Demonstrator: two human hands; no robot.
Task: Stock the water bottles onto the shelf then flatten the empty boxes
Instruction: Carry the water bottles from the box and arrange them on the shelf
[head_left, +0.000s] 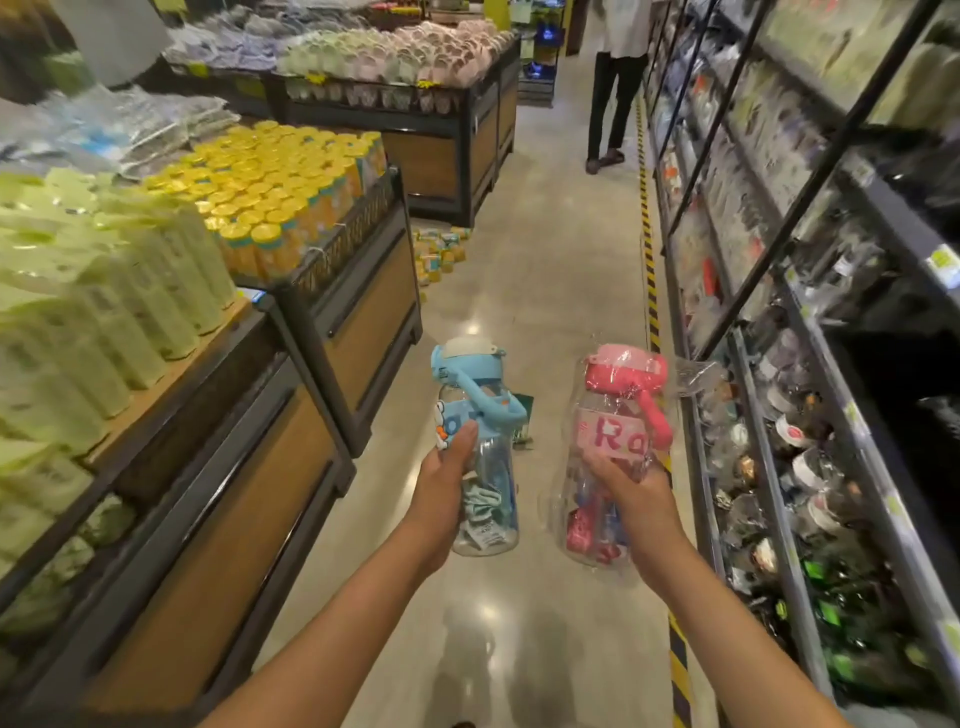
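- The left hand (447, 478) grips a clear water bottle with a blue lid (491, 467) round its middle. The thumb is pressed against the near side, and the fingers go round the back, out of sight.
- The right hand (631, 486) grips a clear water bottle with a pink lid (613, 431), which is wrapped in loose clear plastic. The thumb lies on the pink label and the fingers curl behind it, mostly hidden.
- Both bottles are upright over the aisle floor (545, 260), side by side with a gap between them. Neither is on the shelf.
- The shelf rack (779, 499) runs along the right side. Its grey front rails lie just beside the pink-lidded bottle's wrapping, and its tiers are packed with wrapped goods.
- A yellow and black stripe (649, 249) runs along the floor at the foot of the rack.
- On the left, the near display table (291, 332) carries pale green bottles (104, 312), and its dark corner juts toward the aisle.
- The next display table (400, 218) holds orange-capped bottles (270, 187), with small packs (439, 254) lying on the floor at its far corner.
- A further table (467, 130) beyond it is heaped with pale pink and green goods.
- The bare floor forms a lane between the table edges and the stripe. It is widest straight ahead of the hands.
- A small dark green item (522, 421) lies on the floor behind the blue-lidded bottle.
- Another person (613, 104) stands far down the aisle, near the rack side.
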